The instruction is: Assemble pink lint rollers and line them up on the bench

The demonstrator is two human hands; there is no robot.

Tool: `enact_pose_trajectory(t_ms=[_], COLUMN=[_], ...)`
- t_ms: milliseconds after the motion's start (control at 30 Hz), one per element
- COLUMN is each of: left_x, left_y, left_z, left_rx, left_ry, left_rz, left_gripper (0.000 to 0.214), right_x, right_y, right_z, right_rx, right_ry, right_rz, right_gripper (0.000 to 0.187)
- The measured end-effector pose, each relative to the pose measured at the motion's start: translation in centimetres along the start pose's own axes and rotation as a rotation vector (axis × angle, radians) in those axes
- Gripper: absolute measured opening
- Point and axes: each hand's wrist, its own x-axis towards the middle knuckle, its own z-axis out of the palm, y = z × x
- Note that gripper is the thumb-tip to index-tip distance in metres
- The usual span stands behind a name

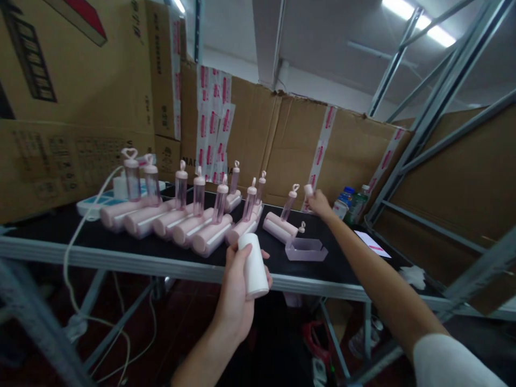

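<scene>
My left hand (236,293) is closed around a white paper roll (253,264), held just in front of the table's front edge. My right hand (319,203) reaches far across the black table (121,242), its fingers closed on a small pink handle piece (308,190). A row of several pink lint rollers (201,228) with upright clear pink handles lies along the table's middle. An open clear pink roller cover (305,250) lies on the table between my two hands, with another pink roller (279,224) just behind it.
Large cardboard boxes (72,97) stand at the left and a taped cardboard wall (290,145) at the back. Plastic bottles (350,203) stand at the far right corner beside a metal shelf frame (423,129). A white cable (80,236) hangs off the table's left front. A paper sheet (373,243) lies at right.
</scene>
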Motion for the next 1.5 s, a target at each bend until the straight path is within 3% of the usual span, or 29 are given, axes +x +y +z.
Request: enact_pose_trajectory(t_ms=[133,200,267,400,500,633,967,1167,1500], left_x=[-0.5,-0.7,-0.9,-1.4,-1.8,-2.1,-3.3,-3.0,-4.0], left_y=[-0.3,-0.7,-1.1,-1.7,-2.0,-2.4,-3.0,-3.4,-2.1], left_z=[0.3,0.4,0.5,1.0,1.5,1.9,2.6,2.3,2.3], left_rx=[-0.007,-0.003,0.017,0.081,0.124,0.195,0.249,0.343,0.55], left_ry=[-0.063,-0.068,-0.044,0.004,0.02,0.051,-0.006,-0.125,-0.289], left_rz=[-0.019,-0.04,-0.061,-0.088,-0.073,-0.035,-0.037,0.007,0.114], left_gripper=[0.023,0.024,0.025,0.03,0.029,0.029,0.037,0.037,0.039], right_x=[-2.5,-6.4,-11.4,-20.7,-23.8,-24.3,-24.3,-24.0,-23.3], right_y=[0.8,0.7,0.2,-1.0,-1.6,-1.9,-1.3,-1.2,-2.9], right_z=[-4.2,-6.2,-7.1,-4.8,-2.1,-0.6,-0.2,-0.4,-0.6], right_rx=[0.165,0.376,0.508,0.394,0.27,0.181,0.269,0.239,0.525], right_ry=[0.025,0.016,-0.051,-0.176,-0.27,-0.265,-0.197,-0.182,-0.061], right_rz=[0.039,-0.005,0.048,0.209,0.251,0.23,0.187,0.2,0.204], right_gripper=[0.019,0.026,0.038,0.052,0.053,0.047,0.046,0.046,0.039])
